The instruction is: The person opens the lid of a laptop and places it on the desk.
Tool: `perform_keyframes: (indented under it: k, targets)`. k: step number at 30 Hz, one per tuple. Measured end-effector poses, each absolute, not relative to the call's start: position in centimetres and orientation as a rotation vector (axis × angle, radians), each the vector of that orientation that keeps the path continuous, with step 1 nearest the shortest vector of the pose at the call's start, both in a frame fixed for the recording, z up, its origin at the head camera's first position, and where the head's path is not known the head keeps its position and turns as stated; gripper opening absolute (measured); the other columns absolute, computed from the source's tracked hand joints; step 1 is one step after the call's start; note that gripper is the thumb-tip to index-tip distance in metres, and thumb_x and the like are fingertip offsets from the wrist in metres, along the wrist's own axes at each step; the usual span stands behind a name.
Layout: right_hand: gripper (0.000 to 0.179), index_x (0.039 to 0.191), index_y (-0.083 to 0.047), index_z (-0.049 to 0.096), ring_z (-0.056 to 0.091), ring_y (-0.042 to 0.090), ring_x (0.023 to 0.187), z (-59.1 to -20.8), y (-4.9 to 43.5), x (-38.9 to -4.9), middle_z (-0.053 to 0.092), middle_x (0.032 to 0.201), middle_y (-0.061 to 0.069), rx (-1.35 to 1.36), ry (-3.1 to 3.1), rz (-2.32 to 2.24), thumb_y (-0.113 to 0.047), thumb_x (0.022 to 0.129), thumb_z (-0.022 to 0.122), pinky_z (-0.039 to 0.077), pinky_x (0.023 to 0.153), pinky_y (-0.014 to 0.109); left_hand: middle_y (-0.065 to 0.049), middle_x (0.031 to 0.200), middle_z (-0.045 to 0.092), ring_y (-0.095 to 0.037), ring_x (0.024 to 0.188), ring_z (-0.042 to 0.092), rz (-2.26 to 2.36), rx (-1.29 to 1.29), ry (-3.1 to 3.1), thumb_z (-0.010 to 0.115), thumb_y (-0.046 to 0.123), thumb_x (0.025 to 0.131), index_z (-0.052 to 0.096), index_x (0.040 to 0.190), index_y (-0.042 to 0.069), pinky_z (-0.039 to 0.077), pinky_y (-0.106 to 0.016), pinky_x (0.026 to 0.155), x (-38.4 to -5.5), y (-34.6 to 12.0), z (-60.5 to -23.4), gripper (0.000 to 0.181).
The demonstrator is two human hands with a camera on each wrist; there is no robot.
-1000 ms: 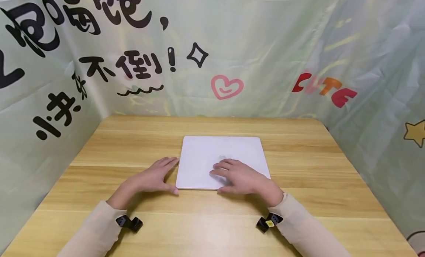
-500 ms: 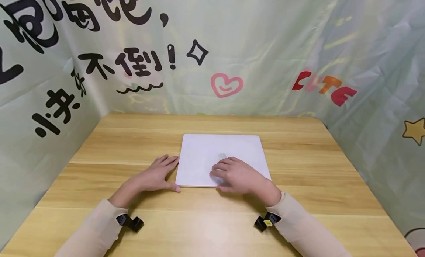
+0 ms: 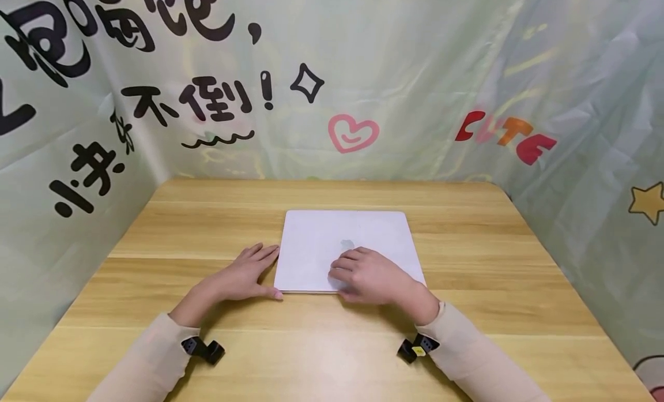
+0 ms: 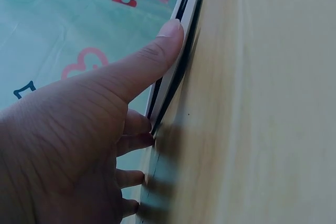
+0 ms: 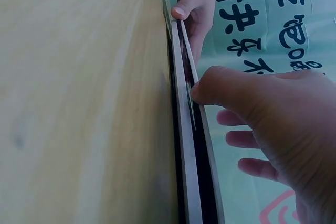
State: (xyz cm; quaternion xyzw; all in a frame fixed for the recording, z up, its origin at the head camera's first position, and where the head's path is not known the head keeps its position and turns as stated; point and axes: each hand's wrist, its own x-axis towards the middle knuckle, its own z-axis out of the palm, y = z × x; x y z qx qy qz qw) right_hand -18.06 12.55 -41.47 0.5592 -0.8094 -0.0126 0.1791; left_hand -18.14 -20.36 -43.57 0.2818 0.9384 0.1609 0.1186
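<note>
White laptop (image 3: pixel 306 252), lid (image 3: pixel 374 228) ajar | left hand (image 3: pixel 240 280) relaxed against it | right hand (image 3: pixel 374 280) loose, thumb (image 5: pixel 212 83) touching lid edge

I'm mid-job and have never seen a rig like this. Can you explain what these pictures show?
There is no robot arm: these are a person's bare left hand and right hand. The head picture comes from a camera worn on the head, looking forward and down; the wrist pictures come from small black cameras, one worn at each wrist.

A pale laptop lies on the wooden table, with printed cloth behind. The right wrist view shows a dark gap between its lid and base, so it is not fully shut.

The left hand is at the laptop's near left corner, thumb against the edge. The right hand is over its near side, thumb at the lid's front edge; whether it pinches the lid, I cannot tell.
</note>
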Motion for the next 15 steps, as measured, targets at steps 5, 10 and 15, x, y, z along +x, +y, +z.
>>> perform_keyframes:
  k: [5,10,15]
  targets:
    - [0.035,0.113,-0.012,0.068,0.060,0.020,0.106,-41.20,12.56,-17.86,0.068,0.111,-0.001,1.581,-2.253,-0.010,-0.032,0.084,0.070,0.050,0.087,0.036,-0.012,0.160,0.022,-0.043,0.146,0.007,0.509,0.808,2.730,0.064,0.075,0.074,0.022,0.156,0.005,0.007,-0.059,0.115,-18.15,-20.43,-43.57,0.115]
    - [0.032,0.110,-0.011,0.069,0.061,0.020,0.103,-40.91,12.62,-17.68,0.068,0.108,-0.001,1.580,-2.210,0.026,-0.027,0.082,0.071,0.051,0.085,0.036,-0.011,0.160,0.024,-0.043,0.146,0.008,0.503,0.824,2.738,0.062,0.075,0.077,0.024,0.155,0.004,0.008,-0.058,0.115,-18.26,-20.42,-43.73,0.112]
    - [0.027,0.104,-0.011,0.069,0.063,0.020,0.099,-40.86,12.60,-17.74,0.068,0.104,0.000,1.554,-2.121,0.016,-0.025,0.081,0.070,0.053,0.078,0.034,-0.013,0.159,0.026,-0.045,0.145,0.010,0.489,0.838,2.760,0.062,0.073,0.079,0.026,0.154,0.002,0.009,-0.058,0.115,-18.20,-20.31,-43.69,0.109]
